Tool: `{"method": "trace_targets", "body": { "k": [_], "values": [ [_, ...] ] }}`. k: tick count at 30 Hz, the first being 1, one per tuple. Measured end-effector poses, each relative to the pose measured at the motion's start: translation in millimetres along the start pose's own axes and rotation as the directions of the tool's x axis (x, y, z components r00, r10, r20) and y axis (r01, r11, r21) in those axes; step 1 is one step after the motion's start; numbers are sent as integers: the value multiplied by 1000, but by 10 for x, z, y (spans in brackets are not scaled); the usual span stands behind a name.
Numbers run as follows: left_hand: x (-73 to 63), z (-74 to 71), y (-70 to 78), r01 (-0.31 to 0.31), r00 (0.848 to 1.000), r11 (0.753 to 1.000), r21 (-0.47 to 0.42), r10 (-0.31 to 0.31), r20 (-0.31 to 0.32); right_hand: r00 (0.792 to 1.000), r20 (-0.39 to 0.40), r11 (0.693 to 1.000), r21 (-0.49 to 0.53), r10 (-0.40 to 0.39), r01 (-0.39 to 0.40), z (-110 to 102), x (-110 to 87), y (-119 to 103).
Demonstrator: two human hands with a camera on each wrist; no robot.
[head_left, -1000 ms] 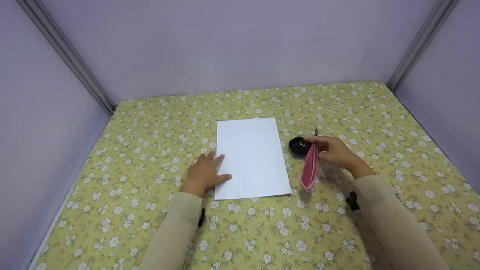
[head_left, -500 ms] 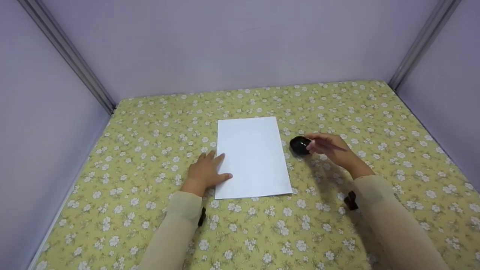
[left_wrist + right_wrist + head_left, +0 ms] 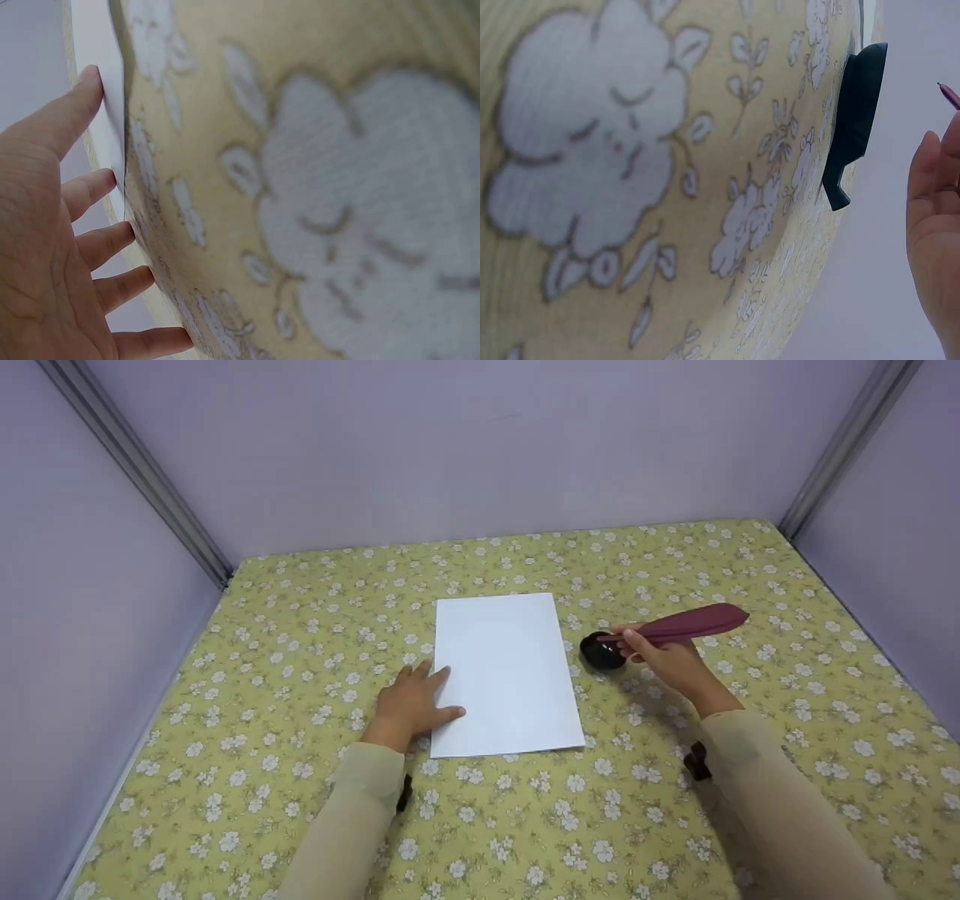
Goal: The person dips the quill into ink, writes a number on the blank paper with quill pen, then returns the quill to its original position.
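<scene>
Maroon feather pen (image 3: 697, 621): we see it in our right hand (image 3: 675, 664), its tip hanging over the black pot (image 3: 602, 654), not touching.
How it feels: we think it is very light, with a stiff stem and a soft feather that could bend or crush.
Where to hold: the thin stem near the tip looks best to us, with a gentle pinch.
Right hand: our thumb and fingers pinch that stem.
Black pot: it looks hard and shiny, so maybe slippery.
White paper (image 3: 506, 675): it lies left of the pot; we guess it is thin and slides easily.
Left hand (image 3: 407, 705): our fingers spread out, thumb on the paper, well apart from our right hand.
Flowered cloth (image 3: 540, 829): it lies under everything.
</scene>
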State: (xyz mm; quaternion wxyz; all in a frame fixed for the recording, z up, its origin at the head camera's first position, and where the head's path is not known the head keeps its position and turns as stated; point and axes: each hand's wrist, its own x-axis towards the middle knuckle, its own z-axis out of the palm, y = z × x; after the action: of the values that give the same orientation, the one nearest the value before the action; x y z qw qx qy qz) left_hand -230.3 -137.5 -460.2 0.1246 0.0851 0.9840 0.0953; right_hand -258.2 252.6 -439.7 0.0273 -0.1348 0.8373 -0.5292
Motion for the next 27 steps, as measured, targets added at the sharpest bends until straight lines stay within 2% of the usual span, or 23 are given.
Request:
{"method": "trace_targets", "body": {
  "k": [6,14,17,21,27],
  "values": [
    [5,2,0,4,1000,1000,11,-4,7,991,-20,989,72,133,-131,32,8,-14],
    [-11,-9,11,-2,1000,1000,12,2,-1,976,-33,946,256,215,-200,71,8,3],
    [-14,-15,16,-4,1000,1000,5,4,-2,972,-41,943,256,230,-212,78,11,15],
    [-12,-18,14,-3,1000,1000,2,3,0,965,-55,951,193,257,-242,88,21,23],
    [-8,-5,5,-2,1000,1000,5,2,-2,949,-47,937,184,311,-297,96,25,23]
  ]
}}
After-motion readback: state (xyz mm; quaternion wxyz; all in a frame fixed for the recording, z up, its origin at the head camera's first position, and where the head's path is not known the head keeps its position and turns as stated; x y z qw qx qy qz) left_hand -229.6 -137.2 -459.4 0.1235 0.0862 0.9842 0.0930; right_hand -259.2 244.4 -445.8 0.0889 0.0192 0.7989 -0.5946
